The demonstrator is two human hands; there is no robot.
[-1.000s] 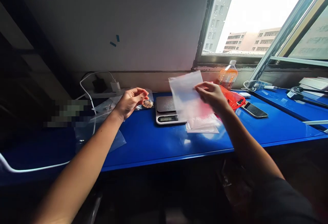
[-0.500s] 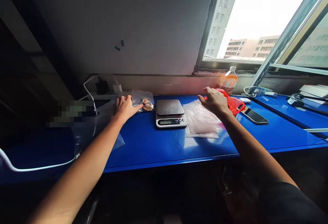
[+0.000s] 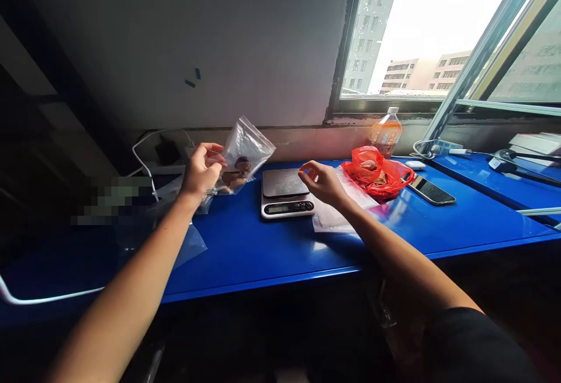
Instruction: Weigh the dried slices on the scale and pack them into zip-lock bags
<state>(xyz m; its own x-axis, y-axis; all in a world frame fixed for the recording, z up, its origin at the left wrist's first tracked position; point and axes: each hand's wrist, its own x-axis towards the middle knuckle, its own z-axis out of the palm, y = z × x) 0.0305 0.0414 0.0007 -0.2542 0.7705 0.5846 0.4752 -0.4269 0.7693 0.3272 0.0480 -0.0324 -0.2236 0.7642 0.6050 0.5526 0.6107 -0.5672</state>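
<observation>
My left hand [image 3: 202, 168] is closed on a clear zip bag [image 3: 252, 144], lifted and tilted above the blue table. Several brown, dried-looking pieces [image 3: 236, 178] lie in the bag's lower part; their kind is unclear. At the right edge of the kitchen scale [image 3: 284, 183] hovers my right hand [image 3: 323, 181], its curved fingers apart and nothing visible in them. Flat clear bags [image 3: 335, 219] lie beneath it, partly covered by the hand and forearm. Behind that wrist sits a red plastic bag [image 3: 381, 175], with brown contents showing through its opening.
An orange drink bottle [image 3: 386, 131] stands by the wall behind the red bag. A phone [image 3: 432, 190] lies farther right on the blue table [image 3: 258, 254]. More clear bags [image 3: 190, 245] lie on the left, near a white cable [image 3: 144, 161]. A metal frame [image 3: 456, 102] rises on the right.
The zip bag with brown pieces has risen off the table in my left hand. My right hand has moved left from the red bag to the scale's edge. The view has shifted slightly.
</observation>
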